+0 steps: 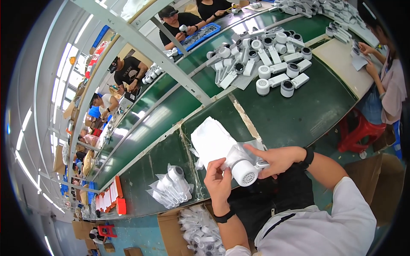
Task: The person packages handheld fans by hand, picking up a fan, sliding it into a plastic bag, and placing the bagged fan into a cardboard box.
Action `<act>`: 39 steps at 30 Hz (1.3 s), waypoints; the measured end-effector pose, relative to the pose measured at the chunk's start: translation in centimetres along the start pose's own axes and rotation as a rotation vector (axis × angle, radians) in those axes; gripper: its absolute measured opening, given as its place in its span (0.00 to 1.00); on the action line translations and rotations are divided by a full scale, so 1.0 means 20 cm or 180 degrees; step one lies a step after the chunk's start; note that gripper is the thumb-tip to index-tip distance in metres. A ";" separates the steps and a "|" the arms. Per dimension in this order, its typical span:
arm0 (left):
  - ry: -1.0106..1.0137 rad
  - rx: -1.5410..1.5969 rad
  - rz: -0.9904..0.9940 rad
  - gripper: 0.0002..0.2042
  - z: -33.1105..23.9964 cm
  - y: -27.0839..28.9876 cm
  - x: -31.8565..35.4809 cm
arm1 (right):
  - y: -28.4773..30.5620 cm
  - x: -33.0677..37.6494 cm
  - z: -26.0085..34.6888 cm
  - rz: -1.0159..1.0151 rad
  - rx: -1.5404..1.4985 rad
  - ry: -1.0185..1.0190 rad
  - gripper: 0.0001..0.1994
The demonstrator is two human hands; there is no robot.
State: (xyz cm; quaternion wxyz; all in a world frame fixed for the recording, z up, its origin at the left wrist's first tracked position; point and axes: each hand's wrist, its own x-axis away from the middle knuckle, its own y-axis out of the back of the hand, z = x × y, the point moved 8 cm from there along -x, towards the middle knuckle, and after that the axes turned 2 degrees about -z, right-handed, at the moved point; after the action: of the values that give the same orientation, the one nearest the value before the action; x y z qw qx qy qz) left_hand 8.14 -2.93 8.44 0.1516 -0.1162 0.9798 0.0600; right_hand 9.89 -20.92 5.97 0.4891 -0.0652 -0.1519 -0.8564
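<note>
"White plastic with a round slotted grille: where is that handheld fan (245, 173)?"

"At the near edge of the dark green worktop (307, 115), between the person's two hands, its grille facing the wearer."

"How are the hands placed?"

"The left hand (218, 181) has thumb and fingers pinched together beside the fan's head, seemingly on the film's edge. The right hand (284, 160) grips from the other side, near the handle; exactly what its fingers press is partly hidden."

"And the cloudy, translucent plastic bag (235, 152)?"

"It bunches behind the head, against a white stack of flat sheets or bags (209, 138). The grille is bare, so the wrapping looks part done."

"What about the rest?"

"A small group of white fans in clear bags (173, 187) lies to the left, apparently finished, and more wrapped white pieces (200, 230) fill an open brown cardboard carton (168, 232) below. Across the worktop, a large heap of unwrapped white-and-grey fans (277, 67) seems left to do."
</note>
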 end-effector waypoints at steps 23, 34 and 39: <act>-0.0737 -0.1126 -0.0037 0.16 -0.11 -0.10 0.07 | -0.11 -0.11 -0.16 -0.0800 -0.1264 -0.0214 0.32; -0.0813 -0.1808 -0.0413 0.14 -0.11 -0.12 0.07 | -0.07 -0.12 -0.16 -0.1558 -0.0400 -0.0190 0.33; -0.1533 -0.1607 0.0349 0.12 -0.16 -0.28 0.15 | -0.09 -0.21 -0.25 -0.1587 -0.0673 -0.0256 0.34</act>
State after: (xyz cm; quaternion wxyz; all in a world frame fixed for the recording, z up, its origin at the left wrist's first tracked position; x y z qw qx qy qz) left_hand 5.81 -9.41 10.04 0.3414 -0.0797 0.8750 0.3340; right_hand 10.65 -18.33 -0.28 0.2473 -0.1105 -0.0923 -0.9582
